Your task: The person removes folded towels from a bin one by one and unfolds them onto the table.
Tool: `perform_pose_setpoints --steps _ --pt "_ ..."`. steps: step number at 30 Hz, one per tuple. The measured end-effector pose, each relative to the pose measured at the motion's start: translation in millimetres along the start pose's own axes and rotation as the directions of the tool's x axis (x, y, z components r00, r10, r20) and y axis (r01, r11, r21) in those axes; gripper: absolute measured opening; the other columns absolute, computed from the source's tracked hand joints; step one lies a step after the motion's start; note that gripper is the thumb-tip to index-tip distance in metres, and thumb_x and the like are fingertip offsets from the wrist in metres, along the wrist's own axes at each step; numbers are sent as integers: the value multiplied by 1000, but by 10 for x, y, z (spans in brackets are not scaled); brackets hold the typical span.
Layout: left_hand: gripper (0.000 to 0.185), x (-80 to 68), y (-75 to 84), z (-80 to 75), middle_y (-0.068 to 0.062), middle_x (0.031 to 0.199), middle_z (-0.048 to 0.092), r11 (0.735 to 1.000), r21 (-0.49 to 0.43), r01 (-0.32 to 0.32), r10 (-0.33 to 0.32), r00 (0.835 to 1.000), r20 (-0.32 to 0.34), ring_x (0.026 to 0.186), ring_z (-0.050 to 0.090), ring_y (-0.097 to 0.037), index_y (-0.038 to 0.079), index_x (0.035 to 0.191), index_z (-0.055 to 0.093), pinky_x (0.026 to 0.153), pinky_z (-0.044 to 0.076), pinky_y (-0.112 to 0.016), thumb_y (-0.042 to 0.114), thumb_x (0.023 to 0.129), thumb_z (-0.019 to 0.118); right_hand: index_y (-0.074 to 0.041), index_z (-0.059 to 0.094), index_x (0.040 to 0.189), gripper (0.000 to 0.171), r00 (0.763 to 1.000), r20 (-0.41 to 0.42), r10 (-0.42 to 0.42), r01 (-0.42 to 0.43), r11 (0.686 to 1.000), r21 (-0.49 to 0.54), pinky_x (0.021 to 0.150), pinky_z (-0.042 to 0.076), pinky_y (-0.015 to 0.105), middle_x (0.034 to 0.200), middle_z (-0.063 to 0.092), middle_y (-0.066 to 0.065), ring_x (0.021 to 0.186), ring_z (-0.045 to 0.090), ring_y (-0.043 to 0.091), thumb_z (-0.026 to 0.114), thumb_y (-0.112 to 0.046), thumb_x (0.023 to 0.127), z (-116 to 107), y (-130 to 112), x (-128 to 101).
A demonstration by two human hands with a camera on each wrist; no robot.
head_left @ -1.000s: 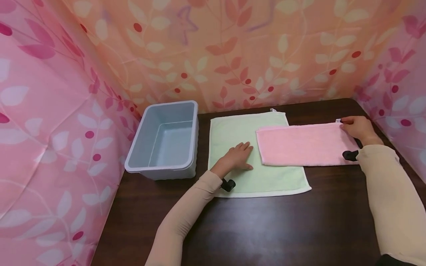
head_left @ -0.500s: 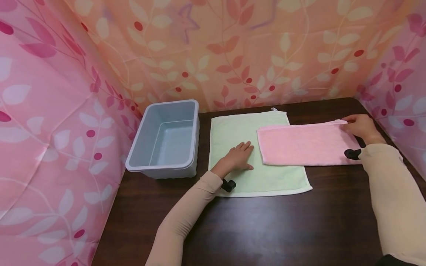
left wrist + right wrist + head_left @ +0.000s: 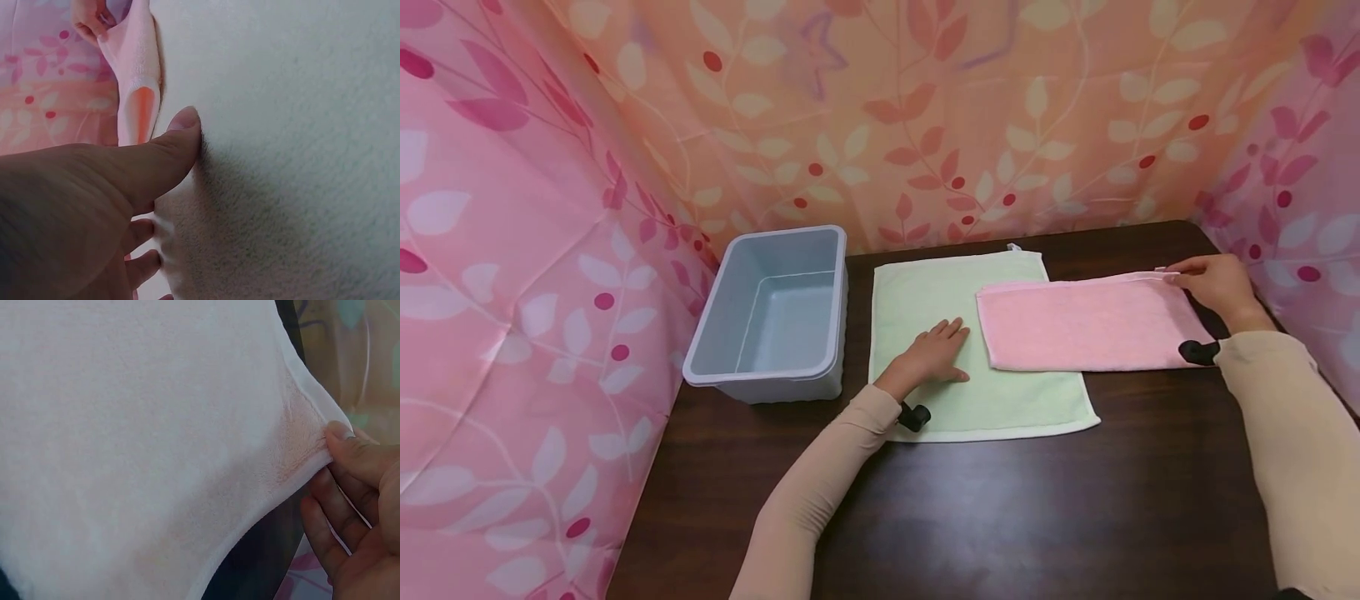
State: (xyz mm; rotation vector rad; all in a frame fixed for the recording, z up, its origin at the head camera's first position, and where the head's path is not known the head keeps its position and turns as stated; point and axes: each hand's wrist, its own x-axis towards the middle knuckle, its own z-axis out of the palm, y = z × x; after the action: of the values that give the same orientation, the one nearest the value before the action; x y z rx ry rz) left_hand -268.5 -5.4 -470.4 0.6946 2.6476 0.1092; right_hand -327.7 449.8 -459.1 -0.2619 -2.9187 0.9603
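Floral curtains (image 3: 925, 125) in pink and orange enclose a dark wooden worktop (image 3: 1000, 517) on three sides.

A green towel (image 3: 925, 300) lies spread flat near the middle of the worktop. A pink towel (image 3: 1086, 323), folded to a long strip, lies to its right; the strip's left end overlaps the green towel's right side and the remainder rests on bare worktop. An empty grey plastic bin (image 3: 775, 312) stands just to the left of the green towel, against the left curtain.

Left hand (image 3: 934, 354): laid flat, palm down, on the green towel, fingers straight and pointing towards the pink towel without reaching it. The left wrist view confirms the thumb (image 3: 169, 150) pressed onto the green pile, nothing gripped.

Right hand (image 3: 1213, 283): at the far right corner of the pink towel. The right wrist view shows the thumb (image 3: 350, 450) and fingers pinching the towel's hemmed edge (image 3: 306, 434), with the corner raised slightly off the worktop. In the head view that far edge stands a little proud along its length.

Both forearms wear beige sleeves (image 3: 820, 492), each with a small black device at the wrist (image 3: 914, 417).
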Motion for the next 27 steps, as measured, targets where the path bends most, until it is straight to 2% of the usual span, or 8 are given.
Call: perform_pose_setpoints --steps 6,12,14,16,18,20,23,27 --pt "86 23 -9 24 -3 169 8 1000 -7 -8 8 1000 -4 157 9 -23 16 160 18 125 23 -45 47 93 63 5 67 118 51 999 -2 -44 44 999 -31 72 48 41 111 66 34 102 55 47 63 -41 95 -34 -2 -54" --pt "87 22 -17 27 -2 170 7 1000 -3 -7 7 1000 1 158 8 -23 17 160 17 125 22 -45 48 93 63 3 70 114 51 994 57 -89 91 995 -29 67 49 37 106 69 31 93 58 39 66 -43 92 -112 -99 -188" --pt "87 16 -21 24 -2 170 7 1000 -3 -8 8 1000 2 158 8 -23 17 160 16 125 22 -45 49 93 63 2 71 114 50 993 74 -93 94 995 -16 64 51 36 99 73 24 86 60 32 67 -43 92 -136 -145 -251" --pt "87 10 -23 20 -2 170 6 1000 -13 -9 9 1000 3 158 7 -23 17 160 16 126 22 -45 48 93 63 -1 72 114 47 992 91 -87 87 996 3 62 54 32 88 76 5 79 61 22 68 -42 91 -152 -193 -326" --pt "87 3 -23 15 -2 170 6 1000 -17 -9 9 1000 1 158 7 -23 17 160 16 126 21 -45 48 93 63 -2 72 113 45 991 97 -90 87 996 28 60 54 28 78 73 -15 72 62 10 70 -41 91 -157 -242 -415" --pt "87 -2 -21 10 -2 170 6 1000 -21 -8 8 1000 0 158 7 -23 17 160 16 126 21 -45 48 93 63 -2 71 112 44 991 93 -95 91 995 48 60 53 24 73 68 -25 68 59 0 70 -40 90 -154 -284 -515" --pt "87 -13 -19 6 -2 170 6 1000 -13 -8 8 1000 0 158 7 -22 17 160 16 126 21 -45 48 94 62 1 71 111 43 991 69 -113 106 990 96 61 52 19 71 68 -27 67 59 -6 70 -37 91 -143 -323 -677" --pt "87 -25 -18 1 -2 170 6 1000 -3 -8 8 1000 1 158 7 -22 17 160 16 126 21 -44 48 94 61 -5 74 110 36 992 60 -108 97 980 173 62 51 14 73 68 -29 68 63 -6 70 -36 92 -134 -326 -887"
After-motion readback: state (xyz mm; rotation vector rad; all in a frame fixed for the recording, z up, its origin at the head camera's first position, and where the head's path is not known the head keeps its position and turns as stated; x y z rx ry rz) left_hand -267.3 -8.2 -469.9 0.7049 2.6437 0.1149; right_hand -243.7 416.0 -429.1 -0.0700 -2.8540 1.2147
